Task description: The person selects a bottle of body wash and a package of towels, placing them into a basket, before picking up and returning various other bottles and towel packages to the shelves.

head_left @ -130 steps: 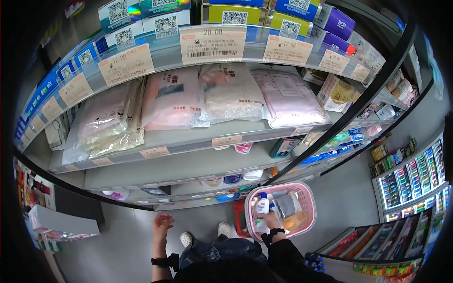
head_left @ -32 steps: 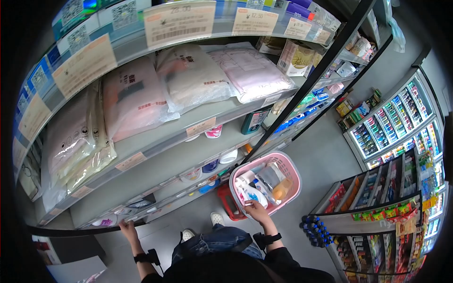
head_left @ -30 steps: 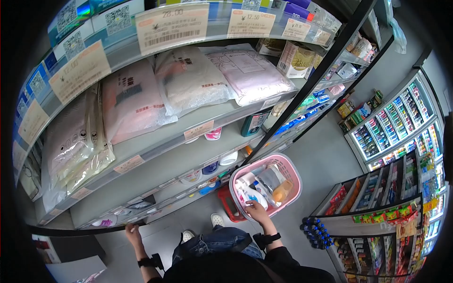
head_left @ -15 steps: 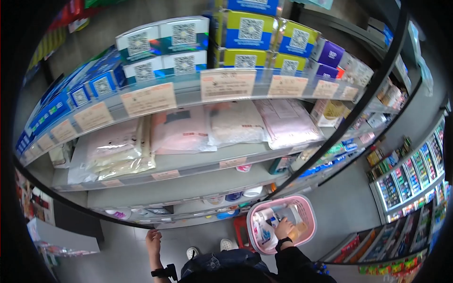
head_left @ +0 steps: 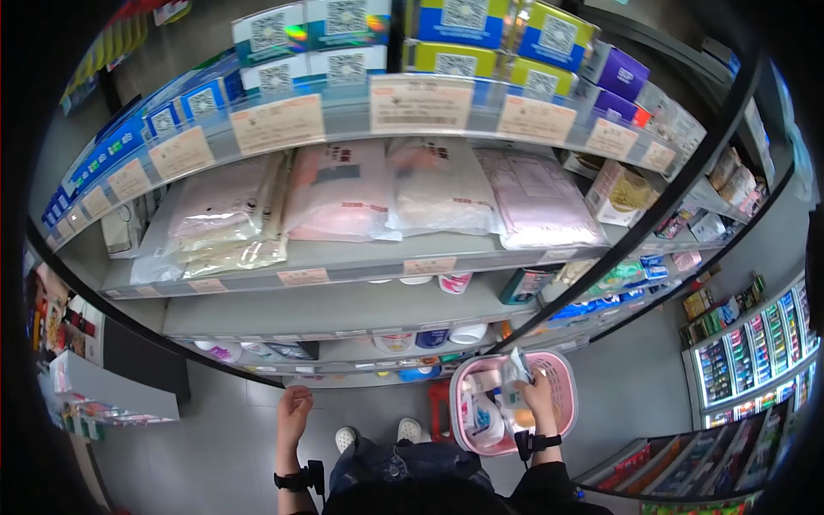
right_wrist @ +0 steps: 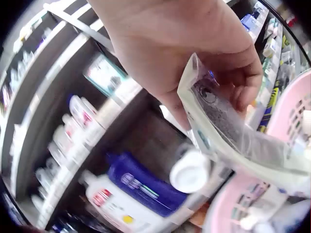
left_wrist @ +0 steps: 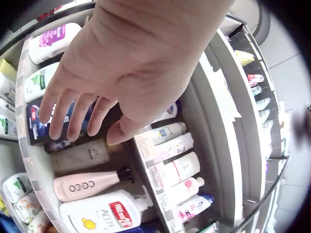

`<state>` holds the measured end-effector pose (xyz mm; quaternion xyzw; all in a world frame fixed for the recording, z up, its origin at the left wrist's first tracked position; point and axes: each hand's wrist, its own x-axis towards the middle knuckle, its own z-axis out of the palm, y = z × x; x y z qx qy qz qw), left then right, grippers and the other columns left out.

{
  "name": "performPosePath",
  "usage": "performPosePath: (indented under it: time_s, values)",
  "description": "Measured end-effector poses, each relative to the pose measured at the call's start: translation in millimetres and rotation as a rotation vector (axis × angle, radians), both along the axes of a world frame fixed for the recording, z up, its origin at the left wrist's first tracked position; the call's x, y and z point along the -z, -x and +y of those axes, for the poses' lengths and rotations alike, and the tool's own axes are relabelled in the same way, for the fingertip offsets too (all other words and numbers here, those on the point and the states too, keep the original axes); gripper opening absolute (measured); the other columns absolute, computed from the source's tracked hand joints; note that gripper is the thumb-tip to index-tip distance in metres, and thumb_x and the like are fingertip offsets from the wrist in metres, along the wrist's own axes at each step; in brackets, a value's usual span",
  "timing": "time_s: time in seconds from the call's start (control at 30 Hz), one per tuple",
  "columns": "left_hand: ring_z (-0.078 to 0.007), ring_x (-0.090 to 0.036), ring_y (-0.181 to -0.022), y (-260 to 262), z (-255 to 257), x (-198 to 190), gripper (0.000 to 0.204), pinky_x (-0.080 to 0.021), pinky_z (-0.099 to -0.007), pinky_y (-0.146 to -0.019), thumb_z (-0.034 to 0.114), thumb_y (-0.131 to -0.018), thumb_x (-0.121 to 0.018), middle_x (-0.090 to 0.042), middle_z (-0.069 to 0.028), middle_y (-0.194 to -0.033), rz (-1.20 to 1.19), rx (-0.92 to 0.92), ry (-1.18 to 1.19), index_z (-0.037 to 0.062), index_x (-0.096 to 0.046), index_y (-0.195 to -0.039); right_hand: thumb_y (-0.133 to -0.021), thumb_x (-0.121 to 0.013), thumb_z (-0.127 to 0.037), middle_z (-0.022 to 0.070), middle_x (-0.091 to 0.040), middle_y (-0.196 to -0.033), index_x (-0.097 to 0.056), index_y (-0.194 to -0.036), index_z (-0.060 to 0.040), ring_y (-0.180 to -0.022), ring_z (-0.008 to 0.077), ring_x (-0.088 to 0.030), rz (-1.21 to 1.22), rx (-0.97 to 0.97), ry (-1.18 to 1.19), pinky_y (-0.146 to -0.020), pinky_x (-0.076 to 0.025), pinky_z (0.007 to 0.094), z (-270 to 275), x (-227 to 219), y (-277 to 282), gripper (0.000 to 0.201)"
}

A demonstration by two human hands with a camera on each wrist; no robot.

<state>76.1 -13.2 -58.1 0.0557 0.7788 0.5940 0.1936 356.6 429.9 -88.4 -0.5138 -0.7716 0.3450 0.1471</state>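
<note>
My right hand (head_left: 537,396) grips a flat, clear-wrapped packet (right_wrist: 223,119) by its edge, over the pink basket (head_left: 566,388). Something dark and grey shows through the wrapping; its kind I cannot tell. In the basket lie a white bottle (head_left: 487,422) with a blue-and-pink print and an orange-tinted item (head_left: 523,418) partly covered by the hand. The left hand (head_left: 294,410) holds nothing and hangs with loose fingers by the lower shelves. In the left wrist view, it passes over a shelf bearing a pink bottle (left_wrist: 87,184) and a white pump bottle (left_wrist: 99,212).
Bagged folded textiles (head_left: 339,193) lie on the middle shelf, below boxes (head_left: 455,26) with QR codes. A black shelf post (head_left: 635,227) slants down beside the basket. A red basket (head_left: 439,410) stands left of the pink one. Drink coolers (head_left: 755,352) are at right.
Earlier my right hand was at the white bottle in the basket, then reached among the items further right. Now it has come up with the clear packet. The left hand stays empty.
</note>
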Motion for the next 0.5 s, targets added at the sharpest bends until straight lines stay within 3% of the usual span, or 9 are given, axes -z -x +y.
performPosePath:
  time_s: [0.07, 0.1, 0.17, 0.2, 0.27, 0.37, 0.43, 0.47, 0.5]
  values:
    - [-0.0150, -0.062, -0.087, -5, 12, -11, 0.023, -0.048, -0.0262, -0.077, 0.002, -0.085, -0.060, -0.064, -0.0086, -0.096, 0.012, 0.062, -0.039, -0.0008, -0.058, -0.107, -0.074, -0.070, -0.008, 0.0162, -0.068, -0.094, -0.063, -0.102, 0.0029, -0.083, 0.0261, -0.067, 0.384, -0.050, 0.496, -0.072, -0.052, 0.0328, -8, -24, -1, 0.032]
    - [-0.0151, -0.062, -0.090, -10, 19, -21, 0.022, -0.047, -0.0260, -0.079, 0.001, -0.086, -0.060, -0.064, -0.0083, -0.097, -0.022, 0.094, -0.104, -0.0006, -0.058, -0.108, -0.078, -0.066, -0.005, 0.0122, -0.068, -0.100, -0.062, -0.108, 0.0039, -0.086, 0.0203, -0.067, 0.423, -0.052, 0.634, -0.075, -0.052, 0.0291, -20, -56, 3, 0.031]
    - [-0.0151, -0.061, -0.093, -19, 34, -37, 0.022, -0.047, -0.0257, -0.081, 0.001, -0.087, -0.059, -0.064, -0.0081, -0.098, -0.058, 0.125, -0.172, -0.0005, -0.058, -0.109, -0.079, -0.066, -0.006, 0.0133, -0.068, -0.103, -0.059, -0.115, 0.0047, -0.089, 0.0220, -0.067, 0.544, -0.076, 0.949, -0.081, -0.052, 0.0297, -32, -87, 2, 0.038]
    - [-0.0156, -0.061, -0.096, -24, 41, -44, 0.023, -0.046, -0.0267, -0.084, 0.003, -0.088, -0.060, -0.064, -0.0087, -0.102, -0.066, 0.205, -0.220, -0.0002, -0.057, -0.110, -0.079, -0.066, -0.006, 0.0133, -0.068, -0.103, -0.059, -0.115, 0.0047, -0.089, 0.0220, -0.067, 0.542, -0.075, 0.948, -0.081, -0.052, 0.0297, -37, -90, 1, 0.038]
    - [-0.0162, -0.060, -0.099, -35, 53, -59, 0.023, -0.046, -0.0276, -0.086, 0.004, -0.089, -0.060, -0.063, -0.0093, -0.105, -0.072, 0.281, -0.268, 0.0000, -0.056, -0.112, -0.080, -0.066, -0.007, 0.0131, -0.066, -0.110, -0.055, -0.122, 0.0051, -0.096, 0.0230, -0.065, 0.688, -0.154, 1.202, -0.087, -0.050, 0.0304, -46, -95, 2, 0.045]
    - [-0.0190, -0.058, -0.106, -49, 69, -83, 0.038, -0.045, -0.0309, -0.091, 0.007, -0.091, -0.060, -0.058, -0.0120, -0.119, -0.201, 0.419, -0.327, 0.0013, -0.047, -0.126, -0.079, -0.065, -0.007, 0.0141, -0.064, -0.115, -0.053, -0.125, 0.0052, -0.102, 0.0243, -0.063, 0.729, -0.242, 1.261, -0.091, -0.049, 0.0321, -67, -107, 14, 0.048]
    - [-0.0217, -0.054, -0.113, -56, 75, -91, 0.060, -0.044, -0.0339, -0.094, 0.008, -0.092, -0.059, -0.052, -0.0127, -0.127, -0.338, 0.553, -0.535, 0.0046, -0.027, -0.142, -0.078, -0.068, -0.006, 0.0127, -0.062, -0.117, -0.052, -0.126, 0.0045, -0.105, 0.0215, -0.062, 0.765, -0.281, 1.328, -0.092, -0.048, 0.0319, -82, -115, 23, 0.052]
    - [-0.0260, -0.050, -0.119, -58, 74, -87, 0.078, -0.045, -0.0374, -0.094, 0.013, -0.091, -0.060, -0.043, -0.0160, -0.136, -0.294, 0.599, -0.523, 0.0082, -0.007, -0.149, -0.077, -0.070, -0.006, 0.0113, -0.062, -0.116, -0.052, -0.126, 0.0039, -0.104, 0.0195, -0.060, 0.746, -0.388, 1.171, -0.092, -0.047, 0.0314, -90, -116, 27, 0.053]
    - [-0.0260, -0.050, -0.119, -61, 73, -90, 0.078, -0.045, -0.0374, -0.094, 0.013, -0.091, -0.060, -0.043, -0.0160, -0.136, -0.287, 0.590, -0.521, 0.0082, -0.007, -0.149, -0.077, -0.071, -0.005, 0.0100, -0.061, -0.116, -0.053, -0.126, 0.0033, -0.104, 0.0175, -0.059, 0.725, -0.492, 1.010, -0.092, -0.046, 0.0309, -98, -119, 31, 0.054]
